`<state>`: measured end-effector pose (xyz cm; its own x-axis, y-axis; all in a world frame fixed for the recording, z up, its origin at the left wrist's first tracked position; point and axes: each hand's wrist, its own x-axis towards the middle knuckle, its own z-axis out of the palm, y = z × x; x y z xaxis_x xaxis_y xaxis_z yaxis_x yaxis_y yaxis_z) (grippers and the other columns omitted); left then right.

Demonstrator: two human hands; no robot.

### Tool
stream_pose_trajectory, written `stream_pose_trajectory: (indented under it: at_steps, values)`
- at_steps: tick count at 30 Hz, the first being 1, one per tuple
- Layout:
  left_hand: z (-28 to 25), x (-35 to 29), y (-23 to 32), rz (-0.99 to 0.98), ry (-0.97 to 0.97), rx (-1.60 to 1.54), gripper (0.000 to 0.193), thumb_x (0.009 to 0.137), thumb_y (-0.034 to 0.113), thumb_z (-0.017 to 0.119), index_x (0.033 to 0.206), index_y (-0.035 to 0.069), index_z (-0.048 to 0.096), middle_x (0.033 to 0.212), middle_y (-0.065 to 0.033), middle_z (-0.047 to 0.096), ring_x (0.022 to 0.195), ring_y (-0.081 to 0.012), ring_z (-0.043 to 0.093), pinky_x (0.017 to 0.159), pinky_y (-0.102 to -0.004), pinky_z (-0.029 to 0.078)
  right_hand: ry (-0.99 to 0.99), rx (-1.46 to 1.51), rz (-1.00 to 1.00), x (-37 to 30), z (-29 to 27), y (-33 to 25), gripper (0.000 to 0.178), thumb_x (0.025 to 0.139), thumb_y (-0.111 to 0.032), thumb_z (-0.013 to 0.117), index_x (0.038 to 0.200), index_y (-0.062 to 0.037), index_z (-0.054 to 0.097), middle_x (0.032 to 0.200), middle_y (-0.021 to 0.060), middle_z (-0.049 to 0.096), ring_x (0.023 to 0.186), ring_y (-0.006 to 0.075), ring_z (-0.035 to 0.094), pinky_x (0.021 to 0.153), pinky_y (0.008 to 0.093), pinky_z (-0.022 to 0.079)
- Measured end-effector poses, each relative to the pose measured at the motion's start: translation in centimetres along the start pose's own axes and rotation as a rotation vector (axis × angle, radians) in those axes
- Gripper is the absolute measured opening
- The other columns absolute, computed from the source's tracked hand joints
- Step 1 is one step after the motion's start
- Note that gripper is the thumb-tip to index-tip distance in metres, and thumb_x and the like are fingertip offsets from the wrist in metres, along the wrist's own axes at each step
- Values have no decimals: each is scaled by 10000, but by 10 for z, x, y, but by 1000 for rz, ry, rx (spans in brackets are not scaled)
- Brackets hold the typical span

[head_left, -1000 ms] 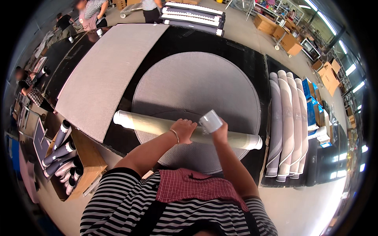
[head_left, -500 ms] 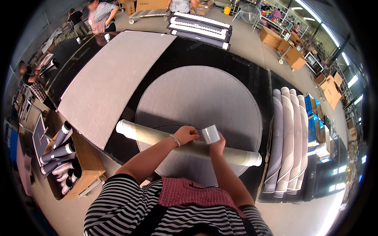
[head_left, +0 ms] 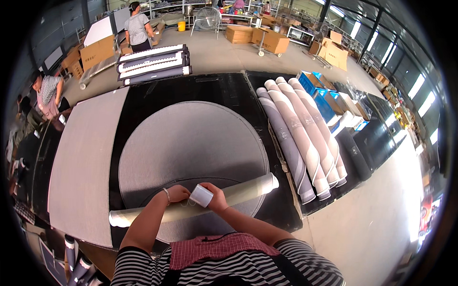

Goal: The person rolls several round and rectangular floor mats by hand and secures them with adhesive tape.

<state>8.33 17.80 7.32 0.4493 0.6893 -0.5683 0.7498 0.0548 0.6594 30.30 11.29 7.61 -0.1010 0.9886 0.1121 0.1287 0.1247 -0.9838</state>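
A rolled-up pale mat (head_left: 243, 191) lies in front of me across a round grey mat (head_left: 191, 138). Clear film seems to cover it. Gripped in my right hand (head_left: 218, 196) is a roll of clear tape (head_left: 201, 195), just above the rolled mat. My left hand (head_left: 178, 193) is beside the tape roll, thumb and fingers pinched together. A faint clear glint shows below its fingertips, but what they pinch is too fine to make out.
The black table (head_left: 234, 97) also bears a large grey rectangular mat (head_left: 86, 162) at left. Several rolled mats (head_left: 305, 138) and blue boxes (head_left: 329, 102) are on the right. Stacked rolls (head_left: 153, 64) stand beyond the far edge. Two co-workers (head_left: 138, 28) (head_left: 49, 93) are at upper left.
The view has swung to the right, so the table and mats appear farther left. My hands remain over the rolled mat, and the tape roll is now closer to my left hand.
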Motion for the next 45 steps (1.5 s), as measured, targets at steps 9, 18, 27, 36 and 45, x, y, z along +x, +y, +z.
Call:
stream_pose_trajectory:
  at_steps: [9, 18, 27, 36, 45]
  values:
    - [19, 24, 9, -1, 66, 281, 223, 826, 238, 666, 945, 86, 776, 936, -165, 732, 856, -288, 704, 813, -388, 537, -63, -126, -70, -9, -6, -7, 402, 781, -46, 779, 1165, -54, 661, 1073, 81, 712, 990, 169, 670, 894, 315, 530]
    - [22, 27, -14, 219, 217, 536, 242, 842, 233, 607, 913, 59, 760, 949, -199, 715, 883, -337, 694, 840, -422, 532, -58, -217, -115, 17, 3, -6, 343, 804, -75, 754, 1138, -46, 681, 1019, 117, 735, 945, 192, 699, 858, 328, 543]
    - [90, -84, 55, 135, 935, 789, 795, 757, 508, 740, 1335, 24, 487, 1223, -143, 596, 1204, -327, 537, 1060, -524, 343, -77, -138, -69, 72, 14, 3, 291, 866, -58, 680, 1157, -43, 696, 1052, 124, 741, 976, 184, 703, 871, 317, 538]
    - [-21, 4, 12, 83, 488, 621, 669, 665, 482, 813, 1197, 132, 608, 1131, -121, 638, 1125, -296, 596, 944, -475, 454, -186, -228, -383, 53, 14, 8, 401, 768, -88, 802, 1158, -77, 709, 1048, 135, 735, 975, 255, 719, 844, 337, 551]
    - [-18, 8, 38, -62, 564, 745, 915, 671, 590, 790, 1358, 40, 540, 1394, -130, 496, 1367, -289, 407, 1149, -472, 262, -180, -268, -183, 165, 13, 27, 267, 872, 10, 617, 1119, 10, 717, 1043, 122, 738, 935, 179, 692, 870, 316, 546]
